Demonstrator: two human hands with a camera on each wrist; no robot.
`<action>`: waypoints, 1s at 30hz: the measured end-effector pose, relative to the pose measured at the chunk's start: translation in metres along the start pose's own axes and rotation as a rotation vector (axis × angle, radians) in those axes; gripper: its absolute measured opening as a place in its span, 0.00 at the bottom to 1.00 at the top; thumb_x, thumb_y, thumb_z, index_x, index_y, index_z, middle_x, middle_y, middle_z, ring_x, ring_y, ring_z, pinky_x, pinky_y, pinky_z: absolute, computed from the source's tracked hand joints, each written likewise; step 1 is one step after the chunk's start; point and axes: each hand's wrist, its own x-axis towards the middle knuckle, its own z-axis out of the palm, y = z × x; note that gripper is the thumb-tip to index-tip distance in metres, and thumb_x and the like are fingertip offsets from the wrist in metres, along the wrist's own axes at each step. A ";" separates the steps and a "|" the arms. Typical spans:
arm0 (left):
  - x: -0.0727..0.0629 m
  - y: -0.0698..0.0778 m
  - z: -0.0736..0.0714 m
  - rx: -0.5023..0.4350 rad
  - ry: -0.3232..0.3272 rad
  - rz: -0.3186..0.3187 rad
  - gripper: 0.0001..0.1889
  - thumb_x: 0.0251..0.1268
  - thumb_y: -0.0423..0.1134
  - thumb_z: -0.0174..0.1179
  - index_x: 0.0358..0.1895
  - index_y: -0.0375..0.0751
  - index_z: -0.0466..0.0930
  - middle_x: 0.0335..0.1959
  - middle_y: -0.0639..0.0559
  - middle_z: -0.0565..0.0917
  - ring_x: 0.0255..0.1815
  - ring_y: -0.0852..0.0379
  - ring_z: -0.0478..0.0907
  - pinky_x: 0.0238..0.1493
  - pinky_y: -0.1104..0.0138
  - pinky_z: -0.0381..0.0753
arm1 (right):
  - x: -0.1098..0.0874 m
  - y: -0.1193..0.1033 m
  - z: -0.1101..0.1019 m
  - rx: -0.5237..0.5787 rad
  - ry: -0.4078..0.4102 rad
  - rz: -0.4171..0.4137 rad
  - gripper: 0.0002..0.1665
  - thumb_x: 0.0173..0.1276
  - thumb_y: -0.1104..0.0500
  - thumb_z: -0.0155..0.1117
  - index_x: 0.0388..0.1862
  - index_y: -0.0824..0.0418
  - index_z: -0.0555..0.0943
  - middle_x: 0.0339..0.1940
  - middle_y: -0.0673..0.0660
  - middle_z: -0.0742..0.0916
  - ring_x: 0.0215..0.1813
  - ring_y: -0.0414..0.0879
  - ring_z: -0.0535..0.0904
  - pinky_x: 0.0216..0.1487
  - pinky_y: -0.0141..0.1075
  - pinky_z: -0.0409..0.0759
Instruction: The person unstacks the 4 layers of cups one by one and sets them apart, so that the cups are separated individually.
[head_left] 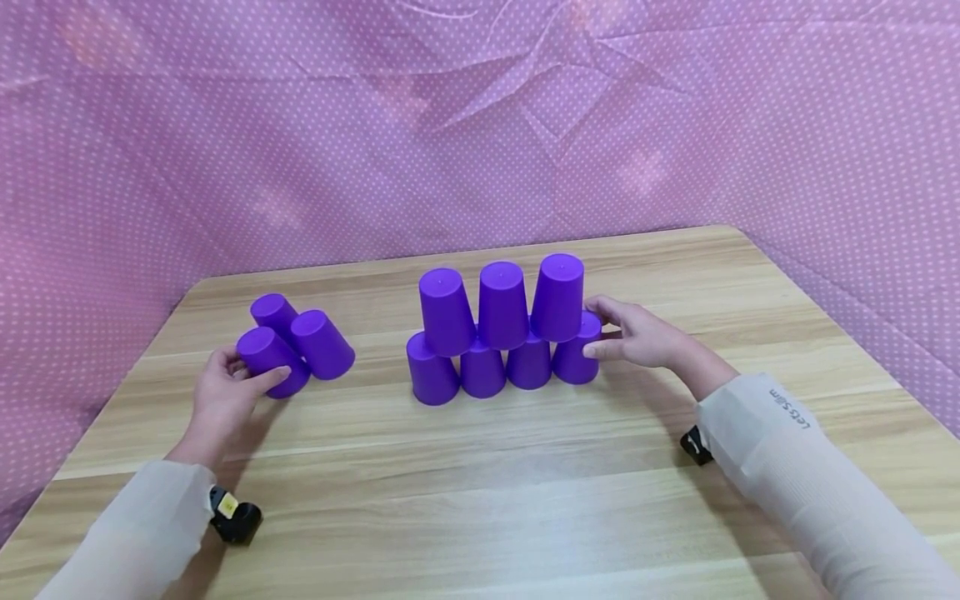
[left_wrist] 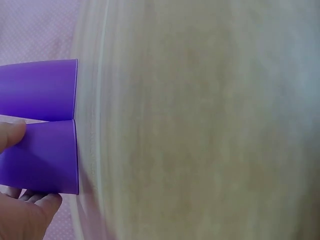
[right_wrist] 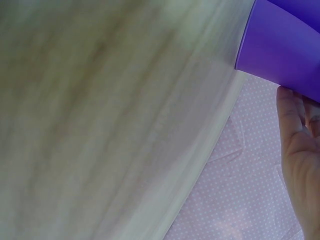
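In the head view a row of purple cups (head_left: 482, 372) stands upside down on the table, and 3 more cups (head_left: 502, 306) bridge them in a second tier. My right hand (head_left: 641, 335) touches the right side of the lowest tier's right-end cup (right_wrist: 280, 45), its digits spread at that side and not wrapped round it. At the left, another 3 inverted cups stand close together. My left hand (head_left: 225, 392) grips the nearest of these, a purple cup (head_left: 276, 367), thumb (left_wrist: 11, 134) on one side and fingers opposite. Beside it stands another purple cup (left_wrist: 35, 90).
The cups stand on a light wood-grain table (head_left: 480, 500) with rounded far corners. A pink dotted cloth (head_left: 480, 125) hangs behind and around it. Black wrist devices (head_left: 237, 517) show below the sleeves.
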 end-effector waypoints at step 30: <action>-0.011 0.070 -0.012 -0.459 0.306 0.212 0.33 0.49 0.32 0.69 0.60 0.44 0.64 0.52 0.61 0.69 0.65 0.60 0.63 0.69 0.77 0.55 | 0.000 0.001 0.000 -0.002 0.005 -0.006 0.29 0.59 0.65 0.65 0.58 0.70 0.67 0.49 0.63 0.78 0.54 0.54 0.72 0.59 0.50 0.74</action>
